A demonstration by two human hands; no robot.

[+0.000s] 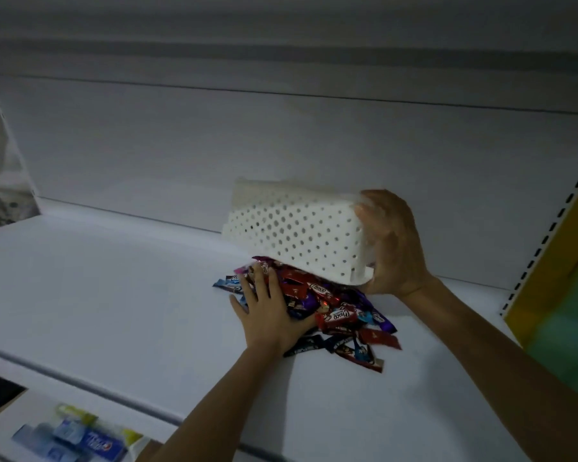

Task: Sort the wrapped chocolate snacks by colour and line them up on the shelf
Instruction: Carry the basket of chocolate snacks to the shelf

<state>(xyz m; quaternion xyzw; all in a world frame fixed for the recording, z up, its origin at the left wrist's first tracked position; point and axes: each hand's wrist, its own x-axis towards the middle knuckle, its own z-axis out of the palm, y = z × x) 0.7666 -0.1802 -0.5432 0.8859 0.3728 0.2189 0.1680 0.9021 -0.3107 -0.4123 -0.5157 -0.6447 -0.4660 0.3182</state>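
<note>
Snacks (335, 315) lie jumbled beneath basket (297, 235) tipped mouth-down, lengthwise left-right.

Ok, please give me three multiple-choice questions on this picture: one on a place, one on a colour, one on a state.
1. Where does the pile of snacks lie?
A) on the white shelf, under the tilted basket
B) in a drawer
C) on the floor

2. What colour is the basket?
A) black
B) white
C) green

3. What does the left hand do?
A) hangs idle
B) grips the basket
C) rests flat on the pile

Answers: 1 A, wrappers spread on the shelf below the basket's rim. 2 B, its perforated wall is white. 3 C, straight fingers lie on the wrappers; the right hand holds the basket.
</note>
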